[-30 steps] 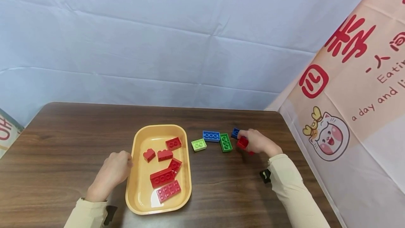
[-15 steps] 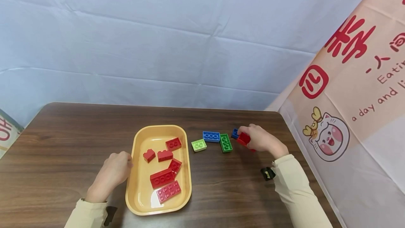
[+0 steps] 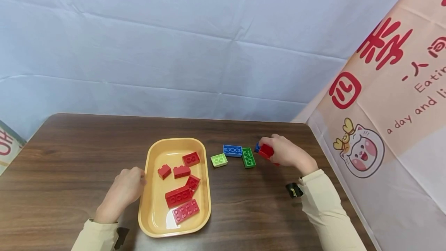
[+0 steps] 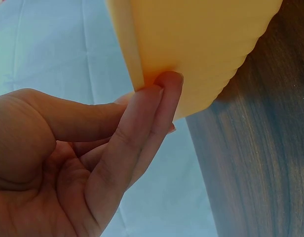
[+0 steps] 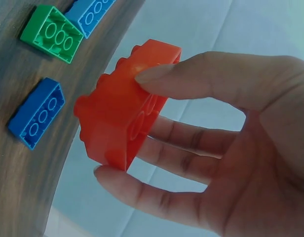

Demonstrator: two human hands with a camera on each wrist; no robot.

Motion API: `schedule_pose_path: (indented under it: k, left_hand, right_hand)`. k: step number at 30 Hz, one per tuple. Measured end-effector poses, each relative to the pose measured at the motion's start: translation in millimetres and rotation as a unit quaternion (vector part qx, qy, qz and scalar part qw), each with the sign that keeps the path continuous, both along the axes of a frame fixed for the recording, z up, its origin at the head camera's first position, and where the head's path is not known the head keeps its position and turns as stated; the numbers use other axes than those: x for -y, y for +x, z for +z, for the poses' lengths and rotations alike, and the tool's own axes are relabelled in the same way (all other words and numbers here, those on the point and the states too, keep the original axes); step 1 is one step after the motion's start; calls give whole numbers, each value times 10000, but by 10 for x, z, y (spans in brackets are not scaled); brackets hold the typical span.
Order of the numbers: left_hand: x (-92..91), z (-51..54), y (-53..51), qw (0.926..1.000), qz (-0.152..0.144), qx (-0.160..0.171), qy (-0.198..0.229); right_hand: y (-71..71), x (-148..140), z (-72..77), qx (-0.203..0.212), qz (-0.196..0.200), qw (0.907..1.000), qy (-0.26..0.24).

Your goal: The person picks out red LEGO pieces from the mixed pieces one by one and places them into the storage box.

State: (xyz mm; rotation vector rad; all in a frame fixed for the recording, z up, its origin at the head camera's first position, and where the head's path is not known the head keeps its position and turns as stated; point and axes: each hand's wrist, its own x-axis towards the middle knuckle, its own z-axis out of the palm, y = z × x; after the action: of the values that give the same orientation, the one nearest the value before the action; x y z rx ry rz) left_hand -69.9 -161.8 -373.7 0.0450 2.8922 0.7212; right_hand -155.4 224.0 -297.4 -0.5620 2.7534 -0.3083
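Note:
My right hand (image 3: pixel 285 154) holds a red building brick (image 5: pixel 120 101), thumb on one side and fingers on the other. Studs face away from the palm in the right wrist view, and the brick is off the table. Just beyond it a dark blue brick (image 5: pixel 37 113) lies hollow side up, partly covered by the hand and red brick in the head view. At the left, my left hand (image 3: pixel 126 187) pinches the edge of a yellow tray (image 4: pixel 206 44) between thumb and fingers. Several red bricks lie in the tray, among them a long one (image 3: pixel 179 196) and an eight-stud one (image 3: pixel 186 210).
Between tray and right hand lie a lime brick (image 3: pixel 219 160), a blue brick (image 3: pixel 232 150) and a green brick (image 3: pixel 249 158), hollow sides up. The brown table (image 3: pixel 87 146) ends at a pale cloth (image 3: pixel 156 49) behind and a printed banner (image 3: pixel 393 88) on the right.
My right hand has risen slightly with the red brick in its grip, shifting a little away from where it was over the table. The left hand and tray stay still.

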Motion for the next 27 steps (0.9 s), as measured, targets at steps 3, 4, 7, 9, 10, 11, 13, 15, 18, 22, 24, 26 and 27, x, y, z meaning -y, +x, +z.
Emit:
schedule_pose_path:
  k: [3,4,7,9,10,11,13,15,18,22,24,26,27]
  left_hand:
    - [-2,-2,1,10000,1,-14,13]
    - [-3,-2,1,10000,2,-19,16]
    - [-6,-2,3,10000,6,-21,18]
    - [-7,0,3,10000,15,-2,31]
    - [-7,0,3,10000,17,7,31]
    - [-8,1,3,10000,19,17,32]
    - [-9,2,2,10000,24,40,35]
    - [-9,3,0,10000,20,36,26]
    - [-9,3,1,10000,14,22,28]
    - [-7,2,4,10000,13,18,26]
    - [-6,4,2,10000,21,22,16]
    - [-6,7,-2,10000,35,35,12]
    - [-6,7,-4,10000,38,33,12]
  right_hand:
    - [6,24,14,-22,25,10000,-3]
    - [9,33,20,-34,44,10000,6]
    - [18,70,31,-64,98,9999,36]
    - [24,99,43,-79,162,9998,61]
    - [25,113,44,-80,181,9998,91]
    - [28,130,47,-73,193,9997,109]
    - [32,164,54,-72,242,9996,140]
    - [35,201,58,-92,300,9993,200]
    - [35,261,52,-102,350,9991,219]
    - [31,349,31,-109,433,9989,173]
    - [31,400,16,-133,478,9986,189]
    - [36,454,7,-164,522,9983,221]
    - [40,481,5,-173,531,9981,248]
